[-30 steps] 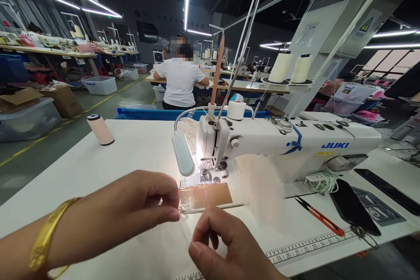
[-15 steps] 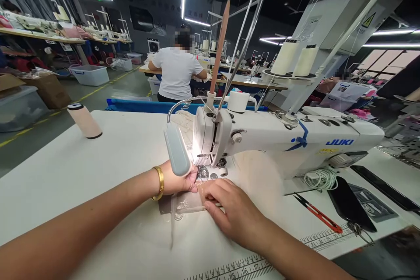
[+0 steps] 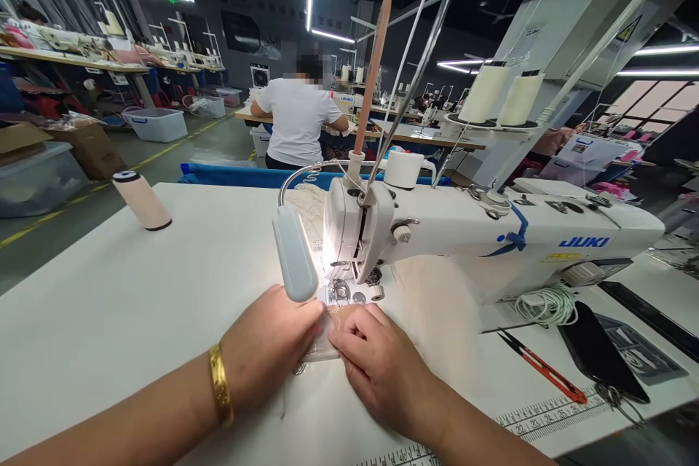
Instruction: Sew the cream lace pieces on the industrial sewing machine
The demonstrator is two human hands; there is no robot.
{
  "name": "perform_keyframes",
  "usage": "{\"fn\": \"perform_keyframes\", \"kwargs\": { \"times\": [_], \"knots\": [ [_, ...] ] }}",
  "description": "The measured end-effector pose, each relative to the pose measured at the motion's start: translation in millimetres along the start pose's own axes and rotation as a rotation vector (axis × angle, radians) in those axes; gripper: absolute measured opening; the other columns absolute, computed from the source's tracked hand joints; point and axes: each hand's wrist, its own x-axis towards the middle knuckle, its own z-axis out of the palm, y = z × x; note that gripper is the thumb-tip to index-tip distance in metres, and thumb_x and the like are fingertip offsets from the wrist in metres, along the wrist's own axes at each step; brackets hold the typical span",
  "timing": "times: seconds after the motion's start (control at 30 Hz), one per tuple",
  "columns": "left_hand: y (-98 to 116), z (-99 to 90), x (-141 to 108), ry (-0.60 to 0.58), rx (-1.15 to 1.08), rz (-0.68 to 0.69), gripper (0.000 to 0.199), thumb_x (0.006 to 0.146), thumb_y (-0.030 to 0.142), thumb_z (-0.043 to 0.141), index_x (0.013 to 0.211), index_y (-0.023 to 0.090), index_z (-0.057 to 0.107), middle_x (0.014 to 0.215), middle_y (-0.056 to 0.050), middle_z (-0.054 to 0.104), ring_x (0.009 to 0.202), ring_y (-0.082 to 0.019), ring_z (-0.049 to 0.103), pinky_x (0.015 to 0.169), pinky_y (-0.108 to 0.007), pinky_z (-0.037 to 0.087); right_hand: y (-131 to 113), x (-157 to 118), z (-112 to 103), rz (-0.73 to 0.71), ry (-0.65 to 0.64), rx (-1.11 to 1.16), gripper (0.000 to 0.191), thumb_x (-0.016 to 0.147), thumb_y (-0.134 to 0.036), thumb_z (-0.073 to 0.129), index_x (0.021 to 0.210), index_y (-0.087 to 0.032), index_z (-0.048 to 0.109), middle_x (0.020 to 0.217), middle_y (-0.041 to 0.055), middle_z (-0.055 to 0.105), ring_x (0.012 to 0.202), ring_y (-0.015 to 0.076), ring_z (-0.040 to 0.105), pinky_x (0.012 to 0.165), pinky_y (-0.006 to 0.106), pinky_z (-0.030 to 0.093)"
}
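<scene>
A white sewing machine [image 3: 448,229] stands before me, its needle area lit. Just in front of its presser foot lies a sheer, pale lace fabric [image 3: 323,355], with a tan part between my hands. My left hand [image 3: 267,346], a gold bangle at its wrist, pinches the fabric's left side; its fingertips are partly hidden. On the right side my right hand [image 3: 379,360] is closed with curled fingers, pinching the fabric close to the left fingertips. A grey lamp head [image 3: 295,255] hangs over the left hand. More lace [image 3: 309,207] lies behind the machine head.
A peach thread cone [image 3: 142,202] stands at the table's back left. To the right lie red-handled thread snips [image 3: 543,368], a black phone [image 3: 603,349] and a coiled pale cord [image 3: 546,306]. Ruler markings [image 3: 524,415] run along the front edge. A co-worker in white [image 3: 298,120] sits ahead.
My left hand has moved back toward me from beside the presser foot and now grips the fabric nearer the right hand. The right hand stays about in place, fingers more curled.
</scene>
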Motion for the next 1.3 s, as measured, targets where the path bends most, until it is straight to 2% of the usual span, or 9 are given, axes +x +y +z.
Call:
{"fn": "perform_keyframes", "kwargs": {
  "times": [0.13,0.2,0.33,0.57,0.67,0.8,1.0,1.2,1.3],
  "knots": [
    [-9,16.1,-14,-0.037,0.032,0.059,0.031,0.109,0.031,0.041,0.100,0.021,0.069,0.101,-0.009,0.070,0.084,-0.025,0.060,0.068,-0.035,0.043,0,-2,-2,-0.010,-0.023,0.003,0.037,0.092,0.000,0.048,0.112,-0.020,0.071,0.092,0.0056,0.058,0.085,0.0230,0.047,0.075,0.035,0.044],
    [-12,17.1,-14,-0.032,0.020,0.077,0.039,0.113,0.038,0.037,0.105,0.021,0.072,0.102,-0.009,0.071,0.083,-0.025,0.061,0.067,-0.035,0.043,0,-3,-3,-0.016,-0.033,0.016,0.042,0.092,0.000,0.048,0.118,-0.022,0.071,0.093,0.0056,0.058,0.087,0.0235,0.048,0.078,0.036,0.046],
    [-11,12.7,-12,-0.035,0.014,0.081,0.049,0.115,0.044,0.031,0.107,0.022,0.074,0.102,-0.009,0.071,0.080,-0.024,0.059,0.065,-0.035,0.042,1,-4,-4,-0.011,-0.060,0.041,0.046,0.093,0.000,0.051,0.126,-0.026,0.070,0.094,0.0049,0.059,0.087,0.0233,0.048,0.079,0.037,0.047],
    [-9,10.9,-13,-0.075,0.022,0.079,0.039,0.112,0.038,0.038,0.110,0.023,0.074,0.103,-0.009,0.069,0.075,-0.023,0.057,0.063,-0.033,0.041,-1,-2,-10,-0.062,-0.074,0.065,0.037,0.098,-0.003,0.052,0.122,-0.024,0.070,0.093,0.0054,0.060,0.087,0.0228,0.050,0.082,0.038,0.048],
    [-10,10.2,-13,-0.077,0.016,0.069,0.036,0.111,0.035,0.039,0.114,0.024,0.074,0.106,-0.009,0.069,0.078,-0.024,0.059,0.064,-0.034,0.041,0,-2,-12,-0.083,-0.077,0.093,0.041,0.097,-0.002,0.051,0.125,-0.026,0.069,0.093,0.0043,0.060,0.086,0.0221,0.050,0.082,0.038,0.047],
    [-9,8.3,-14,-0.071,0.044,0.090,0.037,0.109,0.031,0.038,0.116,0.022,0.074,0.109,-0.011,0.070,0.082,-0.025,0.060,0.065,-0.034,0.042,5,-5,-11,-0.031,-0.023,0.134,0.049,0.094,0.001,0.047,0.134,-0.023,0.064,0.098,0.0052,0.062,0.089,0.0225,0.050,0.079,0.036,0.047],
    [-5,3.1,-13,-0.115,0.040,0.062,0.037,0.107,0.026,0.038,0.120,0.022,0.072,0.111,-0.011,0.071,0.086,-0.026,0.061,0.068,-0.035,0.044,4,-3,-10,-0.051,-0.049,0.107,0.046,0.092,0.003,0.048,0.123,-0.024,0.069,0.093,0.0043,0.059,0.086,0.0225,0.047,0.075,0.034,0.043],
    [-10,7.7,-14,-0.071,0.084,0.104,0.036,0.106,0.027,0.039,0.116,0.023,0.073,0.112,-0.011,0.070,0.078,-0.024,0.059,0.063,-0.034,0.040,3,-2,-9,-0.047,-0.029,0.082,0.048,0.089,0.005,0.049,0.123,-0.022,0.069,0.092,0.0045,0.057,0.085,0.0227,0.046,0.073,0.033,0.041],
    [-15,10.8,-12,-0.039,0.099,0.125,0.034,0.106,0.027,0.039,0.119,0.025,0.070,0.112,-0.011,0.070,0.084,-0.028,0.061,0.068,-0.037,0.044,5,-3,-6,-0.030,-0.023,0.078,0.048,0.089,0.005,0.048,0.124,-0.020,0.068,0.094,0.0054,0.058,0.087,0.0228,0.047,0.074,0.033,0.043]
  ]
}}
